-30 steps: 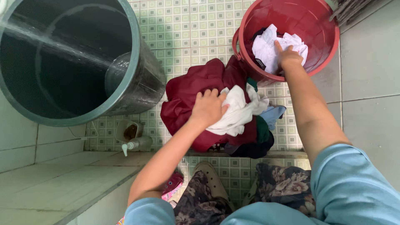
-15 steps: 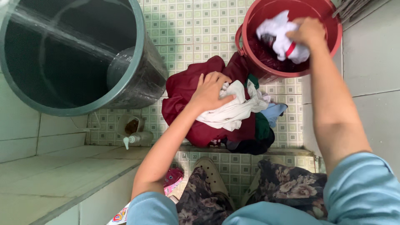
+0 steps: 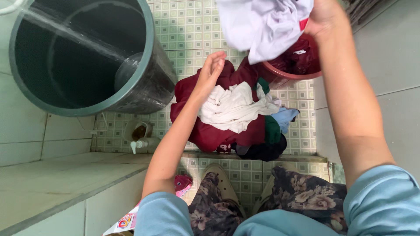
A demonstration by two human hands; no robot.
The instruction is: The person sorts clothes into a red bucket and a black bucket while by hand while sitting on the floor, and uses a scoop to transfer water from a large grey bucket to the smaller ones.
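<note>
1. Nearest the camera, a person in light blue sleeves and dark floral trousers (image 3: 302, 196) stands on the green patterned tile floor (image 3: 192, 26).
2. Just beyond the feet lies a heap of laundry (image 3: 236, 118): a crumpled white cloth (image 3: 232, 107) on top of a maroon garment (image 3: 210, 135), with dark green and pale blue pieces at its right side.
3. The left hand (image 3: 211, 70) hovers released above the heap, fingers extended and holding nothing.
4. At left, a large dark green plastic bin (image 3: 148, 83) takes in a stream of water.
5. Farthest, the right hand (image 3: 321, 17) is clenched on a white wet garment (image 3: 262, 26), raised above the red round plastic bucket (image 3: 284, 78).
</note>
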